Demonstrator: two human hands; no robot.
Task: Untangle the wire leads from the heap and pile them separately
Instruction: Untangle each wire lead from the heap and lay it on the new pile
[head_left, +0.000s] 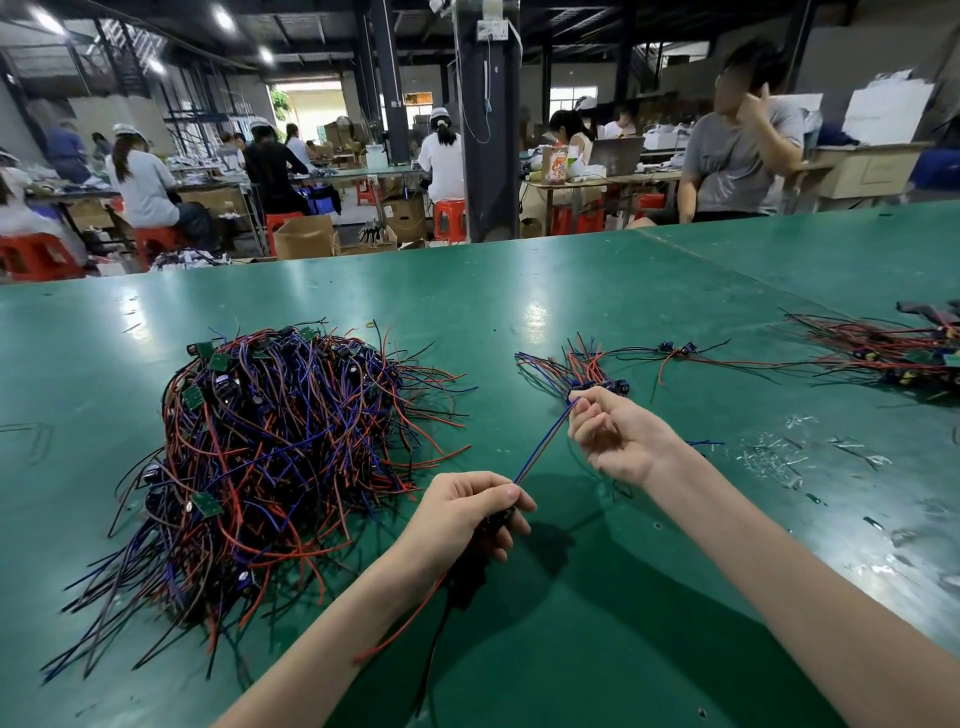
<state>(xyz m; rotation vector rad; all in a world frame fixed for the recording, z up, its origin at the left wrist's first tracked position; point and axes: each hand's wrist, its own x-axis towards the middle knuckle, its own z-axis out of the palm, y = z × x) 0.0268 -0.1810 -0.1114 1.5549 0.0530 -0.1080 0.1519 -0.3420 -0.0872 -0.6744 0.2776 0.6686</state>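
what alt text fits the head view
The left hand and right hand stretch a blue wire lead between them over a green table. A large tangled heap of leads lies to the left, a small pile beyond the right hand.

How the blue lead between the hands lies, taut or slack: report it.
Taut. The blue lead runs in a straight line from the left hand to the right hand; both pinch it.

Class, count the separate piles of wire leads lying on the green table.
3: the big heap at left, a small pile beyond the right hand, a far pile at the right edge, partly cut off.
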